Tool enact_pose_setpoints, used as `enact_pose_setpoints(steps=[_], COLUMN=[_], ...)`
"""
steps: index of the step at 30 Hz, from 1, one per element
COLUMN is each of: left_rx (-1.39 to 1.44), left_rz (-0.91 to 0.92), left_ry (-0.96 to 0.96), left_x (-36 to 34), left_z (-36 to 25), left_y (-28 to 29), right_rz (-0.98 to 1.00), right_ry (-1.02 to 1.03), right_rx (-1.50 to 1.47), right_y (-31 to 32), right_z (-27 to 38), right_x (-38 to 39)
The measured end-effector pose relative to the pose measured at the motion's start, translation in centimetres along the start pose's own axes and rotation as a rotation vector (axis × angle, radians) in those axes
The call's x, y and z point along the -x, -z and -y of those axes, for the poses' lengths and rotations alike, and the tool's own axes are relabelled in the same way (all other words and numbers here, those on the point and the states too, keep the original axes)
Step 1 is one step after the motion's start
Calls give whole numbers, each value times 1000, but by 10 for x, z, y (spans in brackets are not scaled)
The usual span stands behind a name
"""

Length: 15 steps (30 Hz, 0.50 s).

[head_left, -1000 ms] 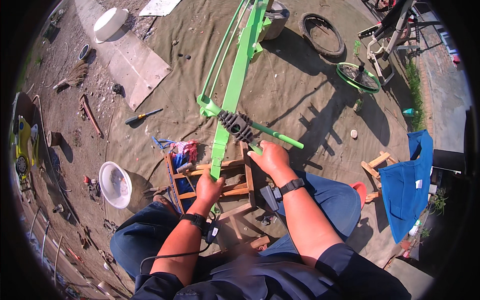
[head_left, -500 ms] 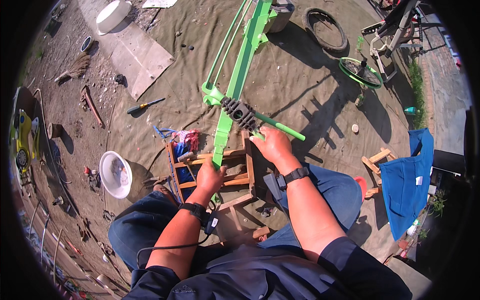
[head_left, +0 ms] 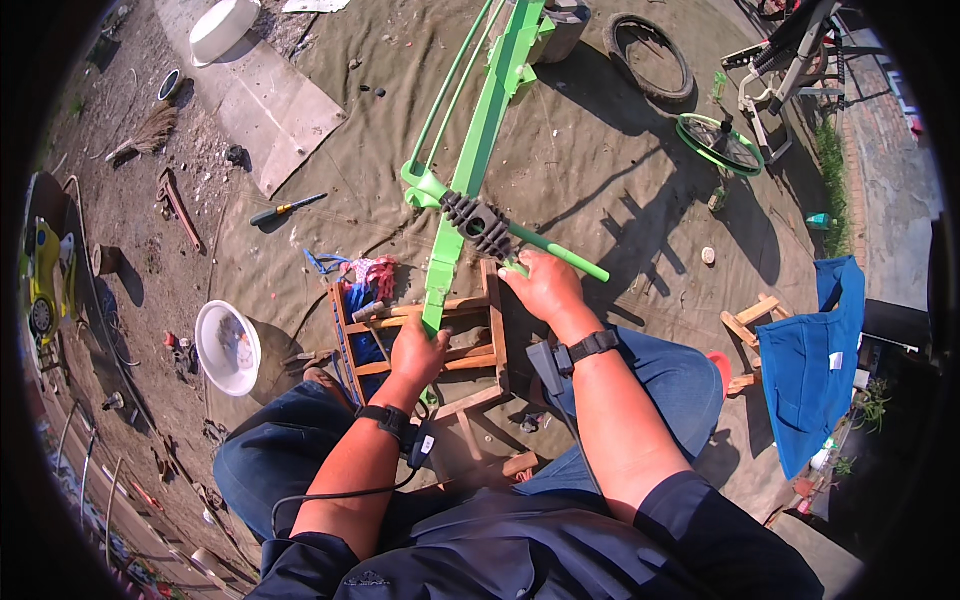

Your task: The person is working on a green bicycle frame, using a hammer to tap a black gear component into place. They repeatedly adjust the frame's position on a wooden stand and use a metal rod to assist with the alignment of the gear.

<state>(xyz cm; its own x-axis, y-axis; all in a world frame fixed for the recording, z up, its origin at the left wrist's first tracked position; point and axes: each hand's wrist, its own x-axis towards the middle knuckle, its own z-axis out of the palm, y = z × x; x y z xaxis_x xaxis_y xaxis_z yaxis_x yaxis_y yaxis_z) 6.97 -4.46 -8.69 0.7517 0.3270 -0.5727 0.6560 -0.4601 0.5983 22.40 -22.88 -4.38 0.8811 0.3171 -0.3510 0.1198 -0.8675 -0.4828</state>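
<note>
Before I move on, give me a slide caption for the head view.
Left hand and right hand hold a green frame over wooden slats, a screwdriver to the left.

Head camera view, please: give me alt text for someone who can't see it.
A person's left hand grips the near end of a long green bar while the right hand holds a green piece beside a dark ribbed block. Beneath is a wooden frame; around are a screwdriver, a white basin and a green-rimmed wheel.

Hard sunlight casts crisp dark shadows (head_left: 595,95); fisheye distortion curves the edges.
</note>
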Motion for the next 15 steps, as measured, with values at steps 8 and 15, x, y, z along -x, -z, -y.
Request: enact_pose_setpoints(steps=[8, 15], left_rx=[-6, 56], left_rz=[-11, -40], left_ry=[-10, -61], left_x=[0, 1], left_z=[-1, 1], left_y=[1, 0], right_rz=[32, 2], right_ry=[-18, 3], right_rx=[29, -8], right_y=[-1, 0], right_z=[-2, 3], right_x=[-8, -7])
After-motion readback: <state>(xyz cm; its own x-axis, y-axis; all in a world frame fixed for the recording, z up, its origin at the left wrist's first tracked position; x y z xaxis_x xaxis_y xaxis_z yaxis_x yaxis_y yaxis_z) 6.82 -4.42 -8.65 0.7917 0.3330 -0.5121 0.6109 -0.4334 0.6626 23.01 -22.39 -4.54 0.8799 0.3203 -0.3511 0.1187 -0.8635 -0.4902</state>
